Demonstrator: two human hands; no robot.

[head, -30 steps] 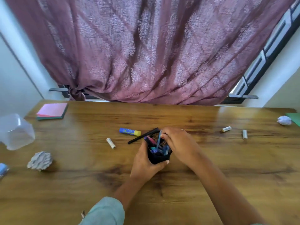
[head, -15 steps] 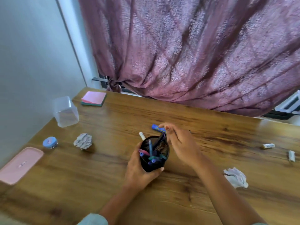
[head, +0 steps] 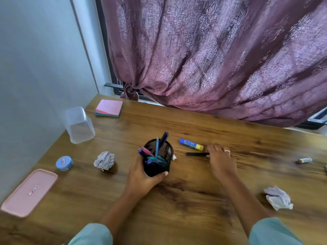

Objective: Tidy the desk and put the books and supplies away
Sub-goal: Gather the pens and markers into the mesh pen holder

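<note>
The right hand's fingers (head: 215, 149) lie spread and low on the worktop (head: 194, 200), their tips over the right end of a black pen (head: 196, 154). Blur hides whether they pinch it or only touch it, so I cannot tell. The right hand (head: 222, 162) wears a ring. The left hand (head: 141, 177) is wrapped round the lower wall of the black mesh pen cup (head: 165, 152), thumb pressed against its near side, holding it upright.

Taking the cup as the clock's centre, the pen lies flat at 3 o'clock, near but apart from it. It looks light, stiff and thin, and likely to roll. A pinch near its middle should lift it level, while a pinch at the end would leave it drooping. The cup, already holding several pens that lean toward 12 o'clock, seems light and easy to tip, so the steadying grip low on its wall makes sense.

A blue and yellow glue stick (head: 191, 144) lies at 2 o'clock, its print too small to read. A crumpled paper ball (head: 104, 160) sits at 9 o'clock, and another paper ball (head: 278, 198) at 4. Beyond the first, a blue tin (head: 64, 163) and a pink lid (head: 29, 192) carry labels that are illegible. Pink sticky notes (head: 109, 108) rest at 11 o'clock.
</note>
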